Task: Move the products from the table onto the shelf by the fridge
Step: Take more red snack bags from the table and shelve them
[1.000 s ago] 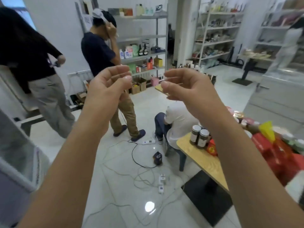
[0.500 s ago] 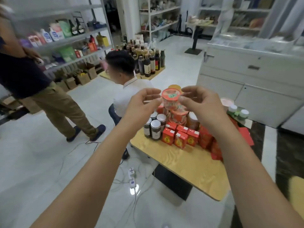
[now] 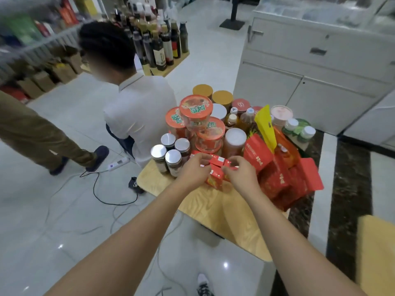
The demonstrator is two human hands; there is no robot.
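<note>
A small wooden table (image 3: 215, 212) is crowded with products. Stacked red-lidded tubs (image 3: 195, 110) stand at its middle, and dark jars with silver lids (image 3: 171, 155) at its left edge. Red packets (image 3: 277, 178) and a yellow pouch (image 3: 264, 127) are on the right. Several small red boxes (image 3: 216, 166) lie at the front of the pile. My left hand (image 3: 195, 170) curls its fingers over those boxes from the left. My right hand (image 3: 239, 174) grips them from the right. Both hands hide much of the boxes.
A seated person in a white shirt (image 3: 140, 112) is close against the table's left side. Another person's legs (image 3: 36, 133) stand further left. Cables and a power strip (image 3: 118, 163) lie on the floor. White cabinets (image 3: 310, 82) are behind the table, and a bottle display (image 3: 158, 43) is at the back.
The view has swung from the room down onto the table. Both hands have dropped from in front of me onto the small red boxes and closed on them.
</note>
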